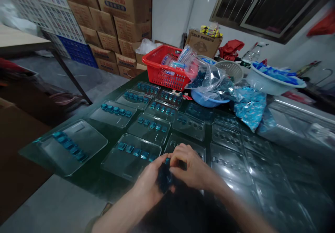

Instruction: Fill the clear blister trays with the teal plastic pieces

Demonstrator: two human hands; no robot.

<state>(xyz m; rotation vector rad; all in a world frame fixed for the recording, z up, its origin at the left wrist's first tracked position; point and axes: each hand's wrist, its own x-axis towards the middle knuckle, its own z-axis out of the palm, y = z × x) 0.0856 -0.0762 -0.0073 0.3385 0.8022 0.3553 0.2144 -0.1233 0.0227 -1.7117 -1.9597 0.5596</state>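
My left hand point(148, 180) and my right hand point(191, 166) meet low over a dark green table top point(86, 187). Between them hangs a dark blue clump of small pieces point(164, 179), held by the fingers of both hands; its exact shape is hidden. Just beyond my hands lies a clear plastic blister tray point(128, 166) with a row of blue cubes. Several more such trays point(112, 121) stand spread across the table, some holding blue cubes, and those to the right look bare.
A red plastic basket point(159, 74) holds clear bags. A blue bowl point(206, 102) sits under a plastic bag, beside a blue foil bag point(250, 107). A white basin point(261, 82) holds blue packets. Stacked cardboard cartons point(112, 27) rise at the back left, past the table's left edge.
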